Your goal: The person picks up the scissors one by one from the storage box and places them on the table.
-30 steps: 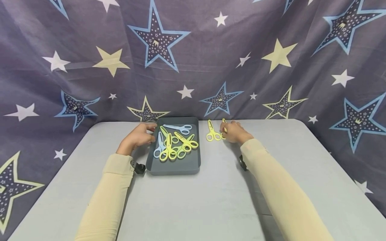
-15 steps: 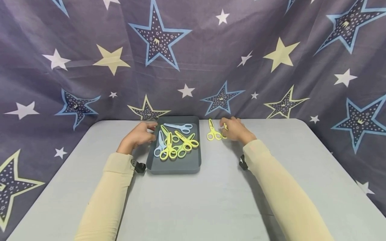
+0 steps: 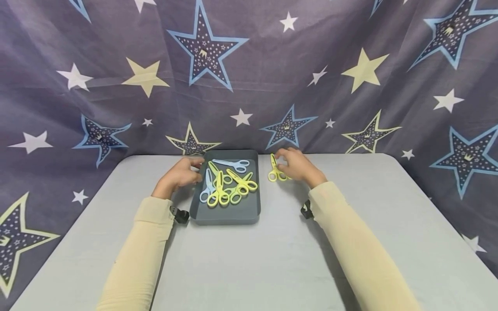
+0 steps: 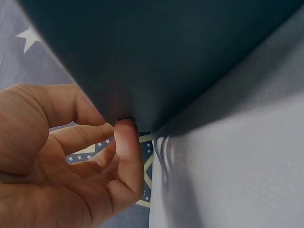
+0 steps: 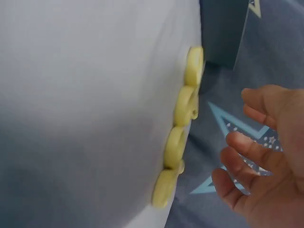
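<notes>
Several yellow, green and blue scissors lie in a grey tray (image 3: 198,211); among them are blue scissors (image 3: 240,166) at its back. The left hand (image 3: 180,175) is at the tray's left wall; in the left wrist view its thumb and fingertips (image 4: 126,130) pinch the tray's edge (image 4: 114,71). Right of the tray, two yellow scissors (image 3: 273,175) lie side by side on the table, the right one mostly covered by the right hand in the head view. Their handle loops (image 5: 175,146) show in the right wrist view, with the right hand (image 5: 270,166) apart from them, fingers spread and holding nothing.
The grey-white table (image 3: 249,263) ends at a dark curtain (image 3: 249,77) with stars, close behind the tray and the loose scissors. Each wrist wears a black device (image 3: 180,215).
The right hand has let go of the rightmost scissors and moved slightly left, over the loose pair. The left hand and tray have stayed in place.
</notes>
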{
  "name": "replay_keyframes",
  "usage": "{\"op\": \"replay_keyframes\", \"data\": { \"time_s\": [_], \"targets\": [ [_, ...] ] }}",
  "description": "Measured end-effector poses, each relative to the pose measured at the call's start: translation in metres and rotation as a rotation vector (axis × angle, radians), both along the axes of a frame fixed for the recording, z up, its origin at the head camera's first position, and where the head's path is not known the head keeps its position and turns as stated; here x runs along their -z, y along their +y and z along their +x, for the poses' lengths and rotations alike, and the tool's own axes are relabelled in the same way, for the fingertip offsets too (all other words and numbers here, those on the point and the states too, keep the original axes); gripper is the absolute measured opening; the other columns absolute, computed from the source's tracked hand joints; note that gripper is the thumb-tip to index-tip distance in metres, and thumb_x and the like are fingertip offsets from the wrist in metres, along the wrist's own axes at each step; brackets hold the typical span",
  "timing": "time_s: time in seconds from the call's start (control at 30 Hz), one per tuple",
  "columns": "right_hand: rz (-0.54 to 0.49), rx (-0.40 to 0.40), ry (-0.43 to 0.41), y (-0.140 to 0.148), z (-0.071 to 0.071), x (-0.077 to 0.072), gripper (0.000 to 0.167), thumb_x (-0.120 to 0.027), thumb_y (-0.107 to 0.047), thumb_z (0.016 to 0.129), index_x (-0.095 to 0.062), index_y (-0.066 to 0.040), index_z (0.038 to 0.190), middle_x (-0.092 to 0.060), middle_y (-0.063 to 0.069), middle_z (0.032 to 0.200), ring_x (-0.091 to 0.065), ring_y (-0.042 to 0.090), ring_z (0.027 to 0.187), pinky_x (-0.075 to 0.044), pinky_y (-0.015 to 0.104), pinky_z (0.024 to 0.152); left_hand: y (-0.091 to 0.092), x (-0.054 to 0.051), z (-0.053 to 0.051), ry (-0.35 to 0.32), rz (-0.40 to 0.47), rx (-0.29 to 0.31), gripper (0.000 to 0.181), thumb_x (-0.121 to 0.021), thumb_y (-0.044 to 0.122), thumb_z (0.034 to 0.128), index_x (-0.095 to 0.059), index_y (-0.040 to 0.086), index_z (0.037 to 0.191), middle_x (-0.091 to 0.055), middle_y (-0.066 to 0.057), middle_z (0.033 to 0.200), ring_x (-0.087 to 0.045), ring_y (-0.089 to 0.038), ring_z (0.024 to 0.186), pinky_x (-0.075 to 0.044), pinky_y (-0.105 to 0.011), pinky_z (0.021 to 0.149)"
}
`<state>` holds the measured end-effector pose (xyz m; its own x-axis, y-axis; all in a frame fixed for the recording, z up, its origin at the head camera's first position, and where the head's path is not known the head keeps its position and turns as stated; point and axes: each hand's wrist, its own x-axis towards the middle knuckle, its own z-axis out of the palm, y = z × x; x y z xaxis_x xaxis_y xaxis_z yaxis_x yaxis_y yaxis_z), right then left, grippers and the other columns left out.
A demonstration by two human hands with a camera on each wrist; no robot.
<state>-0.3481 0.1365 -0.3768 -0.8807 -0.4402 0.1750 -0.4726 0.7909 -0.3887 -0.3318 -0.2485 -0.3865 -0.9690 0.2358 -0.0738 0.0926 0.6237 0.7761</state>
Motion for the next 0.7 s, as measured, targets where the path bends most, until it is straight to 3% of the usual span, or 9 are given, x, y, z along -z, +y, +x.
{"op": "replay_keyframes", "data": {
  "time_s": [0.53,0.7],
  "targets": [
    [-0.019,-0.12,0.094,-0.045,0.01,-0.014,0.031,-0.062,-0.022,0.098,-0.068,-0.008,0.124,-0.067,0.017,0.12,-0.06,0.031,0.111,-0.048,0.048,0.098,-0.001,0.001,-0.001,-0.001,0.001,0.002,0.081,-0.061,-0.01,0.0731,-0.041,-0.008,0.152,-0.054,-0.034,0.136,-0.058,-0.013,0.067,-0.052,-0.025,0.059],
    [0.018,-0.177,0.121,-0.061,0.016,-0.018,0.03,-0.065,-0.024,0.098,-0.069,-0.008,0.124,-0.067,0.014,0.12,-0.06,0.029,0.111,-0.049,0.046,0.098,-0.002,0.001,0.0,0.0,0.006,0.003,0.082,-0.06,-0.01,0.0725,-0.04,-0.008,0.152,-0.054,-0.035,0.136,-0.057,-0.013,0.064,-0.052,-0.025,0.059]
  ]
}}
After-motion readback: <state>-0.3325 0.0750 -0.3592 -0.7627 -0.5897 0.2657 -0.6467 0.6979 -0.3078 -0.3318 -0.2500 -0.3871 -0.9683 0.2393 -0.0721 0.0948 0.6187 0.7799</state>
